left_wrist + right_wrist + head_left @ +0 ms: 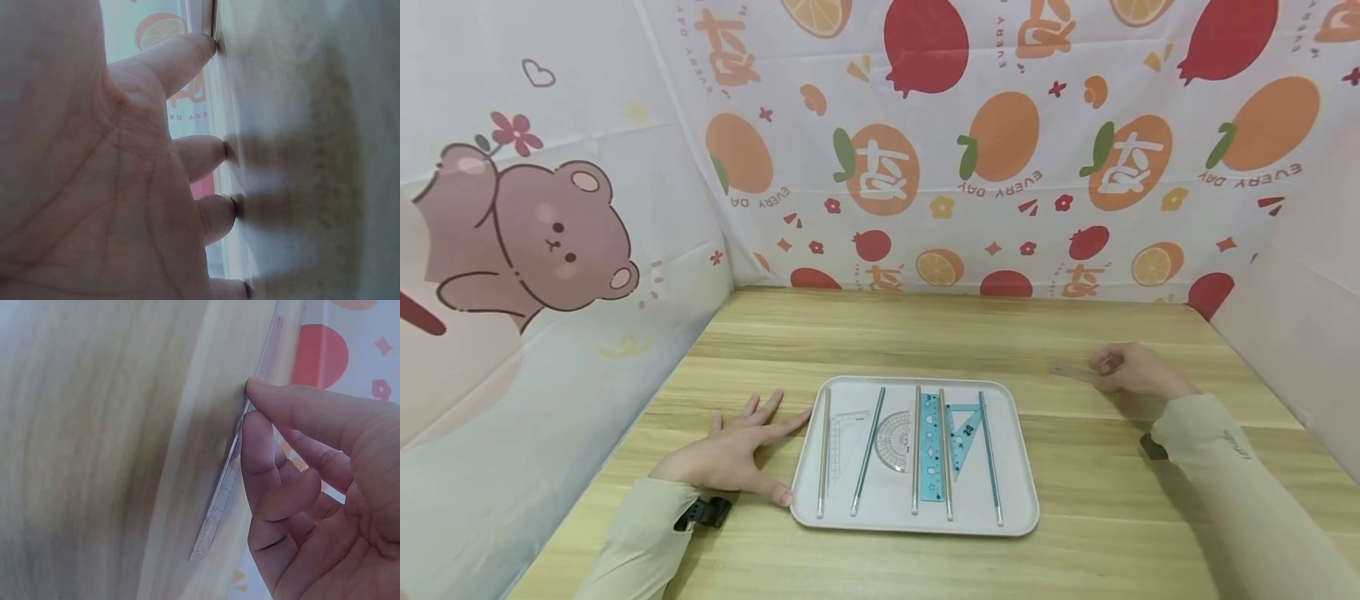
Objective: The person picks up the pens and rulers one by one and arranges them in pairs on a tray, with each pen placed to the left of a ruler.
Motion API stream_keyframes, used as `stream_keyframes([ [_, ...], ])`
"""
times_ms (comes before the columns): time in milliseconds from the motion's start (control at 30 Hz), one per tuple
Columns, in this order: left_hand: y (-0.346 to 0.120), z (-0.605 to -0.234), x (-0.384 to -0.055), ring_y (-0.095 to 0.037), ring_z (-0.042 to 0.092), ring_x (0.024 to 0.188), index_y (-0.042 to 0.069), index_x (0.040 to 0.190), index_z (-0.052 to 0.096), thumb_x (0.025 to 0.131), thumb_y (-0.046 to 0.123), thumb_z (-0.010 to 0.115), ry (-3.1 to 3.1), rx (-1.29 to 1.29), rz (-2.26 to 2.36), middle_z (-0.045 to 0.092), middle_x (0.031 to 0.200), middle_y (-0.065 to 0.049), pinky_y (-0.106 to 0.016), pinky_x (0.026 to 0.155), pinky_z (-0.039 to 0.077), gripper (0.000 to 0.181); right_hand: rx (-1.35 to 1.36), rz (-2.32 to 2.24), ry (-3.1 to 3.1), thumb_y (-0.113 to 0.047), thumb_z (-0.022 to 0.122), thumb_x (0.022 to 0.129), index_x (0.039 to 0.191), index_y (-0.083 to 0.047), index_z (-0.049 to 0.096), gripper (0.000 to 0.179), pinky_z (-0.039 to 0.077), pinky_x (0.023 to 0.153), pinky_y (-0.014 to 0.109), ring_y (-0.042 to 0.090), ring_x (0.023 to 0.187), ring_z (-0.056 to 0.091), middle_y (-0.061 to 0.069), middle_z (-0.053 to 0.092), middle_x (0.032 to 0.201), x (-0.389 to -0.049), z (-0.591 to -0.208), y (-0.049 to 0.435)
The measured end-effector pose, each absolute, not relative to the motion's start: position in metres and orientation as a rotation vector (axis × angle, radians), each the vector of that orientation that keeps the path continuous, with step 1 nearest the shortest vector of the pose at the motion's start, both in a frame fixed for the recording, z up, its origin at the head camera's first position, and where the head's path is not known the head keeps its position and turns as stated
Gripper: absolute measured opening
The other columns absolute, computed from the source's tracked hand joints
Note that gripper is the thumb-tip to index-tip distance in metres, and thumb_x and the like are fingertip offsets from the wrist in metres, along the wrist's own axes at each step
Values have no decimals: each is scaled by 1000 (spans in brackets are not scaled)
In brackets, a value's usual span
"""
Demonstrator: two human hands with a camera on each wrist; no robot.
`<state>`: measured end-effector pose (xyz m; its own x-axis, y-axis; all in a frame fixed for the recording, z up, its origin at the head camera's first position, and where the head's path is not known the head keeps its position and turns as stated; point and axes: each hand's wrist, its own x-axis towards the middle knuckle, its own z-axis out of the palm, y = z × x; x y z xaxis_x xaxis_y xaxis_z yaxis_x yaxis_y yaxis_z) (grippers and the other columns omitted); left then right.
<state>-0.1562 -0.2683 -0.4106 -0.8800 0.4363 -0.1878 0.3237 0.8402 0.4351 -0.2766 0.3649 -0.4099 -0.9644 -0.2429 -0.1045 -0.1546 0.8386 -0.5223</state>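
A clear ruler point(215, 509) is pinched between the thumb and forefinger of my right hand point(1135, 371), just above the table at the right. My left hand point(722, 454) lies spread on the table, its thumb and forefinger touching the left edge of a white tray point(1017, 492). On the tray lie several pencils, among them a gold pencil point(824, 454) and a teal pencil point(868, 450). Between them sit a clear set square point(835, 437), a clear protractor point(891, 442), a blue ruler point(932, 467) and a blue set square point(958, 446).
The wooden table point(1112, 500) runs back to a fruit-printed cloth point(955, 217). Another cloth with a bear print point(561, 237) hangs along the left side, and a pale pink one point(1311, 292) along the right.
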Motion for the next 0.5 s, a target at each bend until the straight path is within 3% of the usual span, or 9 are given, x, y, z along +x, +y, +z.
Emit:
stream_keyframes([
  [500, -268, -411, -155, -69, 1, 158, 31, 168, 38, 65, 69, 93, 2767, 593, 560, 8, 177, -33, -99, 105, -3, 123, -338, -779, 2847, -19, 85, 90, 125, 10, 70, 48, 53, 82, 31, 22, 97, 69, 22, 78, 107, -276, -413, 357],
])
